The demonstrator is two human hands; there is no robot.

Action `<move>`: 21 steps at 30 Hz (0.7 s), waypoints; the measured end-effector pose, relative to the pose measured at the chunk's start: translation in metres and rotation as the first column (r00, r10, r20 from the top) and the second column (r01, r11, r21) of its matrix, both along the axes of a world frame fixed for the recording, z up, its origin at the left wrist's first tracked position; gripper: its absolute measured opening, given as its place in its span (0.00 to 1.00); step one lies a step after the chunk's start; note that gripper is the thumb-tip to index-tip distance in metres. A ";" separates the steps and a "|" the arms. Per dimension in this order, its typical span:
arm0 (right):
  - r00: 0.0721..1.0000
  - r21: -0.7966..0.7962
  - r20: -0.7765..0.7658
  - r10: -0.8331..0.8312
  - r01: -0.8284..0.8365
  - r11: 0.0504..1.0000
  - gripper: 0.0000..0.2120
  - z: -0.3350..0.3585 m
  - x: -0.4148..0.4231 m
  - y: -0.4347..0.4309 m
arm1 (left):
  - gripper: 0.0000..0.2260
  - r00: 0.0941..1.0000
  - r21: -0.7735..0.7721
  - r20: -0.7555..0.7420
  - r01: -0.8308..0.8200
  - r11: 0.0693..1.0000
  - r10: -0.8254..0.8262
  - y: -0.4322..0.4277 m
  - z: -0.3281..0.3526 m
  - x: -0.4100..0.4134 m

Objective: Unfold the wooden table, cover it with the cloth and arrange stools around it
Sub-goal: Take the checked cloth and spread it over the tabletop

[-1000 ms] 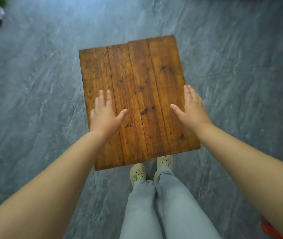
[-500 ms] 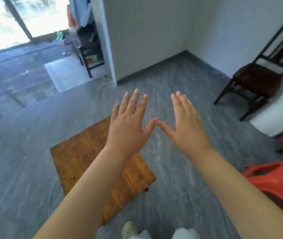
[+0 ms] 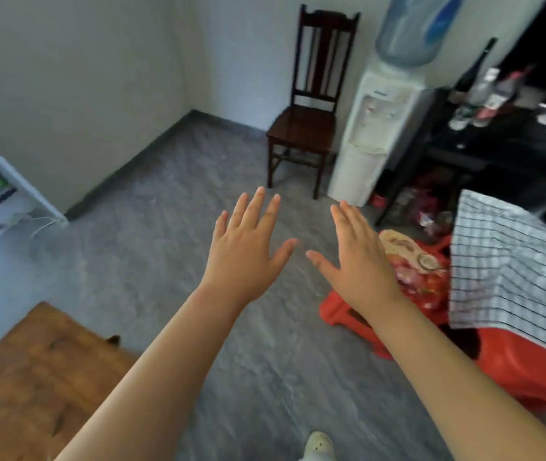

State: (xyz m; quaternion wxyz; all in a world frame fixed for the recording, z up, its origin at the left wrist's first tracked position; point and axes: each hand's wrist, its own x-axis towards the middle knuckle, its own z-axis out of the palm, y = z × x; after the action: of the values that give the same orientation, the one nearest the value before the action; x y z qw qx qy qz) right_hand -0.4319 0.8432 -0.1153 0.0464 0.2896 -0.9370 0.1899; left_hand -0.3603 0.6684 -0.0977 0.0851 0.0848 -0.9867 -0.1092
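The brown wooden table stands unfolded at the lower left, its top bare. My left hand and my right hand are raised side by side over the grey floor, fingers straight and spread, holding nothing. To the right, a black-and-white checked cloth is draped over a red plastic stool. Another red stool with a flowered seat stands just beyond my right hand, partly hidden by it.
A dark wooden chair stands against the far wall beside a white water dispenser. A dark table with bottles fills the far right. A white partition edge is at the left. Grey floor lies open between.
My hands lifted off the table top and stay open in the air. The view swung right, so the table slid to the lower left and the cloth-covered stools came into sight.
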 end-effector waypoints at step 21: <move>0.768 0.170 0.265 -0.583 0.557 0.813 0.40 -0.112 -0.208 0.248 | 0.33 0.845 0.121 0.267 0.447 0.886 -0.463 0.222 -0.134 -0.311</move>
State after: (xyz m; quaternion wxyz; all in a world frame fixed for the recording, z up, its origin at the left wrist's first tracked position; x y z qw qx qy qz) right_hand -0.6398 1.0910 -0.2269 -0.0551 -0.0396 -0.9830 0.1709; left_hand -0.6710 0.8905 -0.2319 -0.0901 -0.1341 -0.9770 -0.1394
